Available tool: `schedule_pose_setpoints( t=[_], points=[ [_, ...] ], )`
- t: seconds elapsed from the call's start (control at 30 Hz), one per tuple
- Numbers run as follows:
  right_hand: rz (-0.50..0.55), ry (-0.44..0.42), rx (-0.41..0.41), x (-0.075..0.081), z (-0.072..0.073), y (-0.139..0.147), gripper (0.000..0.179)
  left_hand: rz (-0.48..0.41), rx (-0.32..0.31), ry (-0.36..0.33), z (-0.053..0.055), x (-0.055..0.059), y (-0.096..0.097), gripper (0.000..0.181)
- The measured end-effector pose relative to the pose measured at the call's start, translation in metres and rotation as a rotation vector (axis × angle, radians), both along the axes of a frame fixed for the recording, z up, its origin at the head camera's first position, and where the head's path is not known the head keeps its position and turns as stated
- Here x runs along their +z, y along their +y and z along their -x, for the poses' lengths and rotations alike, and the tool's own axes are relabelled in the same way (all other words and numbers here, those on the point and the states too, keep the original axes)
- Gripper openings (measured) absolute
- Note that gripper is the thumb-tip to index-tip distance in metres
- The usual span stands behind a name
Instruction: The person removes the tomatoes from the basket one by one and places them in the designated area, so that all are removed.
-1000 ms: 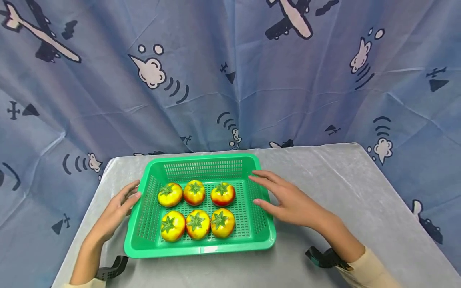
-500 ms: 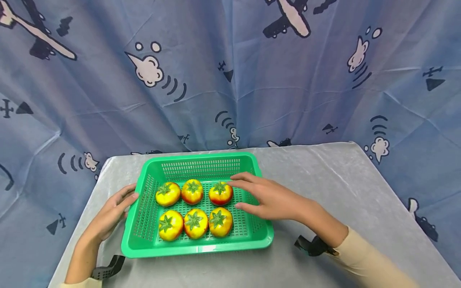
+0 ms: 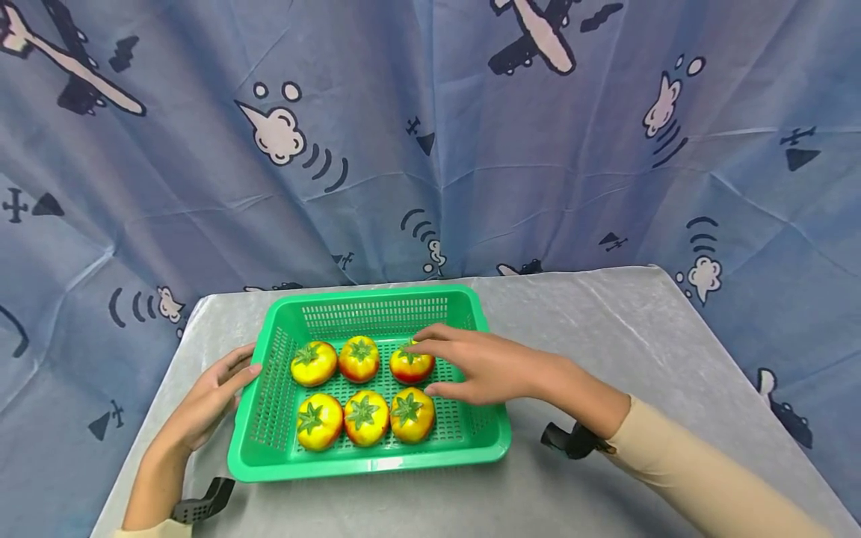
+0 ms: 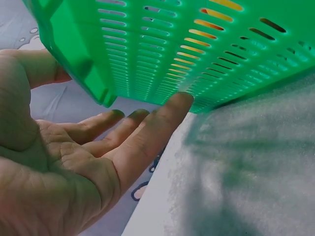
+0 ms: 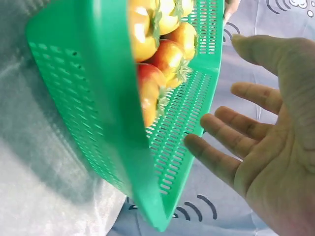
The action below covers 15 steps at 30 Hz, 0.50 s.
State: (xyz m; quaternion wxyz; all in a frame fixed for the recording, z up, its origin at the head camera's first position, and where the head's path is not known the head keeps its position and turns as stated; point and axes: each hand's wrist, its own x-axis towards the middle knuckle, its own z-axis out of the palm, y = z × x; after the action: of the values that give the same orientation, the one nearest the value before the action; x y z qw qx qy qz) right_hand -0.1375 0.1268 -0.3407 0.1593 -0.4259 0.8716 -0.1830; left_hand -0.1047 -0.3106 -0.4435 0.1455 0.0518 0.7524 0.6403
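A green plastic basket (image 3: 366, 465) with slotted walls holds several yellow-and-red tomato-like fruits (image 3: 364, 418) with green star-shaped leaf tops, lying in two rows. My left hand (image 3: 210, 396) is at its left side, thumb at the rim and the forefinger (image 4: 167, 113) reaching to the outer wall under it. Over the basket's right half hovers my right hand (image 3: 484, 366), fingers spread and nothing in them. Its fingertips overlap the back-right fruit (image 3: 410, 368) in the head view, with the thumb beside the front-right fruit (image 3: 413, 418). In the right wrist view the palm shows bare.
The basket stands on a grey cloth-covered table (image 3: 592, 329), whose surface continues to the right. Behind it hangs a blue curtain (image 3: 377, 134) printed with aeroplanes. A dark wrist camera (image 3: 572, 441) is strapped to the right wrist, another dark wrist camera (image 3: 205, 502) to the left.
My right hand has moved left from the basket's right rim to above the right-hand fruits. My left hand stays at the left rim, and the fruits lie as before.
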Motion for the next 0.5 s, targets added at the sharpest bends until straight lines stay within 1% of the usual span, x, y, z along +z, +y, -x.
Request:
schedule_pose_setpoints(
  t=[0.13,0.27,0.37,0.5],
  points=[
    [-0.050,0.001,0.023,0.002,0.003,-0.003,0.061,-0.056,-0.023,-0.012,0.000,-0.004,0.000,0.064],
    [-0.078,-0.014,0.047,0.002,0.008,-0.009,0.059,-0.097,-0.054,-0.003,0.002,-0.005,0.000,0.060],
    [-0.114,-0.042,0.072,-0.001,0.010,-0.017,0.056,-0.121,-0.074,0.000,0.002,-0.004,-0.002,0.055],
    [-0.193,-0.070,0.109,-0.007,0.012,-0.028,0.057,-0.155,-0.104,-0.011,0.002,-0.005,-0.002,0.051]
  ],
)
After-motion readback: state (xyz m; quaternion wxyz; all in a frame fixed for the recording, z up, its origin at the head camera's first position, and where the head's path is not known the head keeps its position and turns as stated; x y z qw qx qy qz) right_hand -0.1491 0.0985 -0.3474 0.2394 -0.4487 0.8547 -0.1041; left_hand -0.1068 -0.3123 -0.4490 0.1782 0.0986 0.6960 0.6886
